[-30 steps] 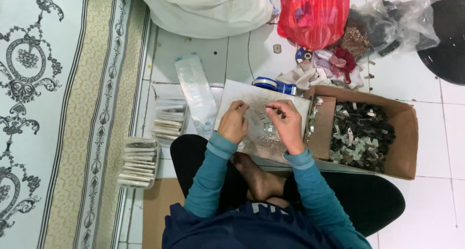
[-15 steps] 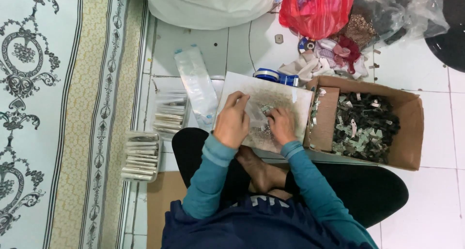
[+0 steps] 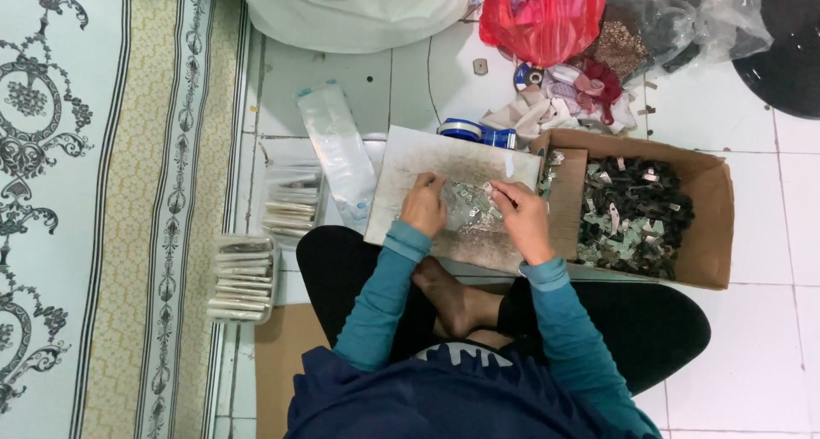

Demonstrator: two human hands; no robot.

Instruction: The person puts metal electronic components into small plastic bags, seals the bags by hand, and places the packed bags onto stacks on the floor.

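Left hand [image 3: 424,205] and right hand [image 3: 523,219] on a grey board [image 3: 427,153], fingers curled over small metal pieces [image 3: 472,201] (grip unclear), cardboard box [image 3: 713,225] at right full of similar pieces, red bag [image 3: 542,12] beyond.

— What is the floor like?
— White glossy tiles [image 3: 743,336] with thin dark grout lines, evenly lit, soft shadows only.
— Anything covering it?
— At nine o'clock lies a pale carpet [image 3: 51,234] with dark scrollwork and a beige, striped border [image 3: 154,234]. At six o'clock, a brown cardboard sheet [image 3: 273,362] lies flat on the tiles.
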